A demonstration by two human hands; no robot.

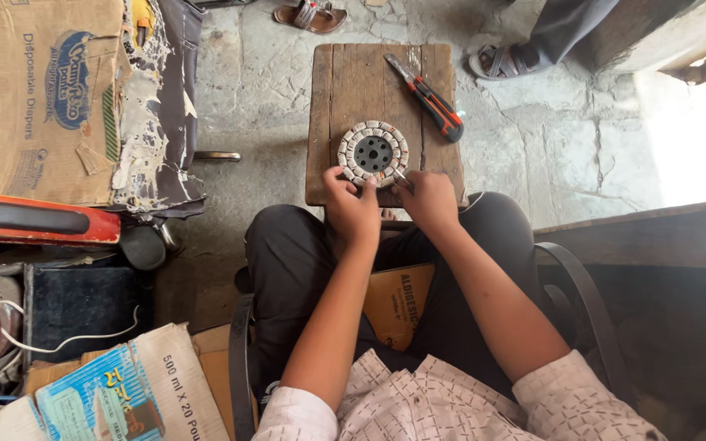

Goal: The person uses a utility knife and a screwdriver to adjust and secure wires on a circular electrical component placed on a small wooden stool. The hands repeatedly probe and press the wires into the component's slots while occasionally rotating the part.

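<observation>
A round stator-like ring (373,152) with pale wound segments and a dark hub lies on a small wooden stool (345,90) in front of my knees. My left hand (350,208) grips the ring's near edge with its fingers. My right hand (428,198) pinches a thin metal tool (401,175) whose tip touches the ring's lower right rim. An orange and black utility knife (430,100) lies diagonally on the stool's far right part, apart from both hands.
A large cardboard box (38,90) and a stained dark sheet stand at left, with a red tool (34,220) below. Another person's sandalled foot (500,59) rests past the stool. Cartons and a white cable lie at lower left. A dark wooden ledge (647,220) runs at right.
</observation>
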